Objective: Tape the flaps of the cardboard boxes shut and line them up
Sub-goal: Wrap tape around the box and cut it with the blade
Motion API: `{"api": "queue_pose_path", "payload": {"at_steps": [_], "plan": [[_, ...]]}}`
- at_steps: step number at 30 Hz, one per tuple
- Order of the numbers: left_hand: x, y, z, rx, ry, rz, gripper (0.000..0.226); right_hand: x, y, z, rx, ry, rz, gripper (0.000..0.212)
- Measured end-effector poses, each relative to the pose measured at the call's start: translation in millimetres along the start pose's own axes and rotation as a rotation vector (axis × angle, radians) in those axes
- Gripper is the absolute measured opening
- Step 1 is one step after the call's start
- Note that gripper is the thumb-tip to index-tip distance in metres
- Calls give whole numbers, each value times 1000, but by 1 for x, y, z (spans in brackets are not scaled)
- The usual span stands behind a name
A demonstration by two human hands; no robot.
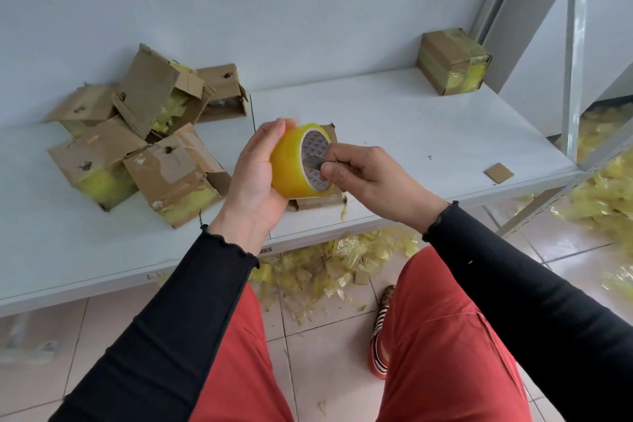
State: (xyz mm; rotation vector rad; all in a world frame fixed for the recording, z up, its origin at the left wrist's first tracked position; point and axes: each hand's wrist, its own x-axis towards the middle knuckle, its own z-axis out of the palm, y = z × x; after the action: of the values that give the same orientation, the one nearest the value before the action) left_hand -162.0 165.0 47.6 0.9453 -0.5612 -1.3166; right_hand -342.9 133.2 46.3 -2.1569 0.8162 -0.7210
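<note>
My left hand [257, 175] grips a yellow tape roll [294, 164] above the white shelf [411, 134]. My right hand [370, 178] pinches a small grey blade [313, 162] against the side of the roll. A cardboard box [317, 201] lies on the shelf right behind the roll, mostly hidden by it. A heap of several worn boxes [144, 140] with open flaps and yellow tape remnants sits at the left. One taped box [452, 60] stands alone at the far right corner.
A small cardboard scrap [499, 173] lies near the shelf's right front edge. Yellow tape scraps [329, 267] litter the tiled floor under the shelf and at the right. A metal shelf post [573, 79] rises at the right. My knees in red trousers fill the foreground.
</note>
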Motion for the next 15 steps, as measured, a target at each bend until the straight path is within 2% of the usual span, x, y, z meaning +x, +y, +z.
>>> {"api": "queue_pose_path", "payload": {"at_steps": [4, 8, 9, 11, 13, 15], "plan": [[-2, -4, 7, -43, -8, -42, 13, 0, -5, 5, 29, 29, 15, 38], [-2, -8, 7, -64, -5, -57, 10, -1, 1, 5, -101, 17, 44, 19], [-2, -8, 6, -63, 0, -48, 9, -3, 4, 4, -102, 22, 83, 20], [-1, -8, 3, -48, 18, -20, 2, -6, 11, 2, 41, 90, 156, 34], [1, -10, 2, -15, 24, -3, 10, -10, 15, 2, 210, 183, 156, 46], [2, -12, 4, 16, 6, 5, 14, -13, 13, 8, 144, 184, 99, 42]]}}
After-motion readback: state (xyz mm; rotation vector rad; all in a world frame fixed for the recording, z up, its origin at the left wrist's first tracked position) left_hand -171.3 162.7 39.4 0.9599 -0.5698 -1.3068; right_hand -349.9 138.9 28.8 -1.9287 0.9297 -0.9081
